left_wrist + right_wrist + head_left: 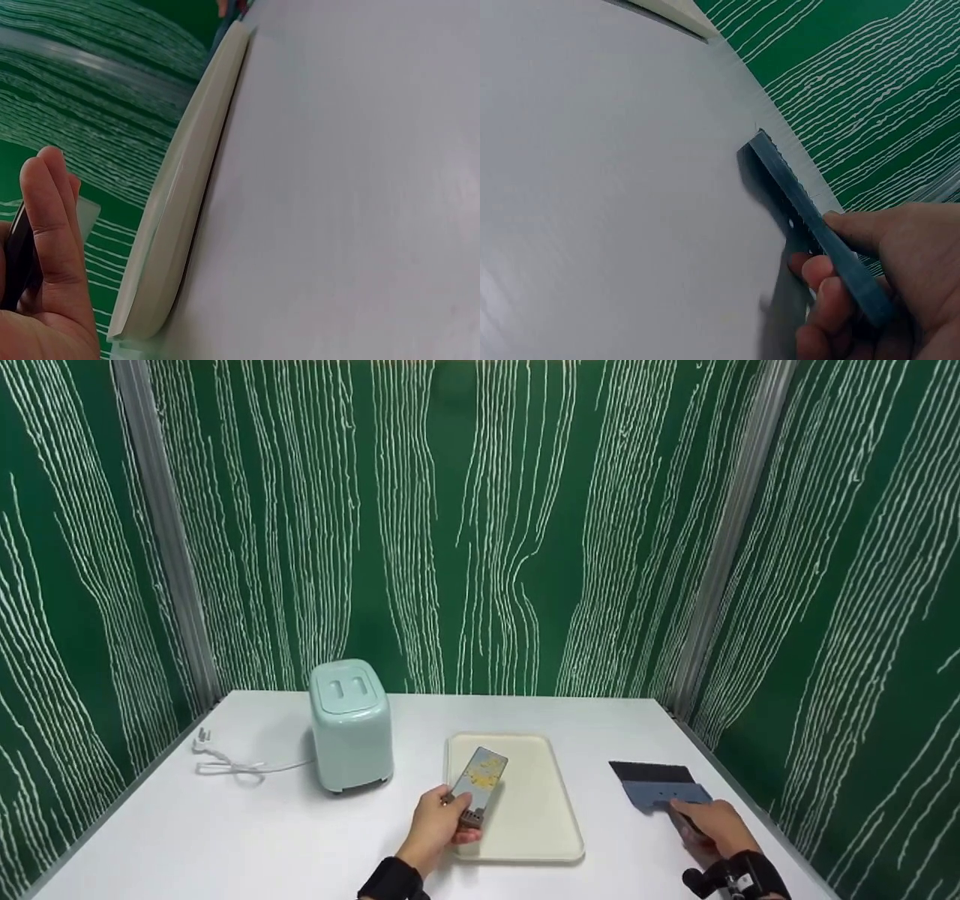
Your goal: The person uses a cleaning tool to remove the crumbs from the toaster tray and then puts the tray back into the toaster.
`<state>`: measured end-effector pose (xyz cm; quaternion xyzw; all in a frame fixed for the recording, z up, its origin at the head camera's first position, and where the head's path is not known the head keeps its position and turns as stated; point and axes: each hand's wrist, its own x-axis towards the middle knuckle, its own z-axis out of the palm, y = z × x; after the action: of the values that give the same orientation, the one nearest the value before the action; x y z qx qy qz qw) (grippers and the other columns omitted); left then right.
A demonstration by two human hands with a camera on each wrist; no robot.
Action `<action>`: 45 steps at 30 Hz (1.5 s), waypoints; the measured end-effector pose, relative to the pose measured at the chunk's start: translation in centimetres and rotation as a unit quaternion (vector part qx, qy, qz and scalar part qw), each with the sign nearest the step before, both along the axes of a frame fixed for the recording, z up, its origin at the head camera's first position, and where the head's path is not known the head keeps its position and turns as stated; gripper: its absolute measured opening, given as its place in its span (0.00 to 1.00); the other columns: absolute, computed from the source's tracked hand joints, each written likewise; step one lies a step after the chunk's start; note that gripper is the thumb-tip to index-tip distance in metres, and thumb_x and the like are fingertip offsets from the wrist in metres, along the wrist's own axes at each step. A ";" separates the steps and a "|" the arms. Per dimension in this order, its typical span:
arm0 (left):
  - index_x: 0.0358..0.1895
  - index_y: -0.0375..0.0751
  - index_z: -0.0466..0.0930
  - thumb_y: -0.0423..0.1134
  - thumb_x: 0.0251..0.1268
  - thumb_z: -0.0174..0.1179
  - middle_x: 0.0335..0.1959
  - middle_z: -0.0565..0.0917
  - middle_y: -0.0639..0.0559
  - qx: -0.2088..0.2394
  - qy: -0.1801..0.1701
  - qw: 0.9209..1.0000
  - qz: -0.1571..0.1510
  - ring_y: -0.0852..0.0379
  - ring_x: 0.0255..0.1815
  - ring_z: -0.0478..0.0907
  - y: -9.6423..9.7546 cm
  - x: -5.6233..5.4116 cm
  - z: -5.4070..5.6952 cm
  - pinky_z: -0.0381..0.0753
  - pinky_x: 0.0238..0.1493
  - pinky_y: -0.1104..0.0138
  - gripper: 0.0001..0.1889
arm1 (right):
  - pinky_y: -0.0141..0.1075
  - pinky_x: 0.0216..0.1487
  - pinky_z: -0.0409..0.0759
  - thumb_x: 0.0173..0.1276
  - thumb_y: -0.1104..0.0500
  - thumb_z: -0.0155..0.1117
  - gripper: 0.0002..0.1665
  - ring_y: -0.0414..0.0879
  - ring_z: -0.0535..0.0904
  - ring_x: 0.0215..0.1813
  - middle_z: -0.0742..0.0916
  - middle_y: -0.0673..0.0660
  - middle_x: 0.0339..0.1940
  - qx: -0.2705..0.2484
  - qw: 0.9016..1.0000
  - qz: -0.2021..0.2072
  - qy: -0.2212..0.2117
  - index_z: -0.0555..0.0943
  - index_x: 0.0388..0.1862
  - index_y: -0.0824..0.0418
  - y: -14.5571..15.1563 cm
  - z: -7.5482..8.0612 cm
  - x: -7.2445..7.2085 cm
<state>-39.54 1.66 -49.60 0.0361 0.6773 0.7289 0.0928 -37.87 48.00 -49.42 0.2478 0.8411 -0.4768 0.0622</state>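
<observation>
My left hand (pixel 435 825) grips a slim, phone-sized slab (pixel 486 774) with a pale face and a yellow pattern, thumb on top. The slab is tilted over the left side of a cream tray (pixel 529 829). In the left wrist view only its dark edge (pixel 19 259) shows beside the fingers (pixel 52 232). On the right, my right hand (pixel 721 826) holds the handle of a wide blue and black scraper-like tool (pixel 660 789). Seen edge-on in the right wrist view, the tool (pixel 799 199) sits between thumb and curled fingers; its contact with the table is unclear.
A mint-green toaster (pixel 352 750) stands at the back left of the white table (pixel 225 832). Its white cord and plug (pixel 202 741) lie to its left. Green walls with white lines (pixel 480 525) rise behind and on both sides.
</observation>
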 end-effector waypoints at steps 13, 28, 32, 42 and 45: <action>0.63 0.28 0.72 0.38 0.84 0.56 0.35 0.87 0.42 -0.008 -0.004 1.000 -0.008 0.60 0.21 0.87 -0.3 0.1 0.0 0.88 0.27 0.71 0.17 | 0.23 0.30 0.80 0.87 0.63 0.39 0.19 0.34 0.80 0.25 0.85 0.49 0.23 -0.209 0.977 0.028 0.028 0.74 0.49 0.78 -2.1 0.3 1.2; 0.57 0.29 0.76 0.37 0.83 0.57 0.36 0.88 0.41 -0.018 0.005 0.999 -0.046 0.61 0.21 0.86 -0.9 -0.3 0.1 0.88 0.27 0.72 0.13 | 0.35 0.24 0.68 0.78 0.27 0.55 0.35 0.40 0.67 0.18 0.71 0.46 0.15 0.111 0.988 0.039 0.105 0.73 0.23 0.53 -2.7 0.5 0.3; 0.59 0.30 0.76 0.38 0.83 0.58 0.35 0.88 0.41 -0.026 -0.001 0.998 -0.054 0.61 0.21 0.86 -1.1 -0.5 0.4 0.86 0.25 0.73 0.14 | 0.35 0.25 0.70 0.77 0.28 0.57 0.36 0.42 0.71 0.22 0.77 0.48 0.21 0.128 0.981 0.058 0.132 0.80 0.31 0.60 -5.6 2.1 0.3; 0.50 0.30 0.77 0.36 0.81 0.59 0.28 0.85 0.47 -0.050 0.021 0.997 -0.062 0.64 0.17 0.83 -2.2 -1.0 1.0 0.83 0.21 0.75 0.10 | 0.35 0.27 0.72 0.77 0.37 0.66 0.30 0.42 0.75 0.24 0.85 0.52 0.23 0.154 0.957 0.127 0.212 0.84 0.25 0.59 -14.3 5.5 0.6; 0.43 0.33 0.77 0.35 0.80 0.60 0.24 0.85 0.49 -0.056 0.028 0.996 -0.068 0.65 0.15 0.82 -2.3 -1.0 1.2 0.82 0.19 0.76 0.07 | 0.36 0.30 0.73 0.76 0.39 0.68 0.29 0.43 0.77 0.27 0.87 0.53 0.23 0.166 0.947 0.153 0.230 0.85 0.25 0.60 -16.7 5.9 0.9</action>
<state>-40.51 -0.61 -48.43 0.0976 0.7155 0.6804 0.1248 -37.02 31.29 -43.48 0.0064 0.9276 -0.3591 -0.1033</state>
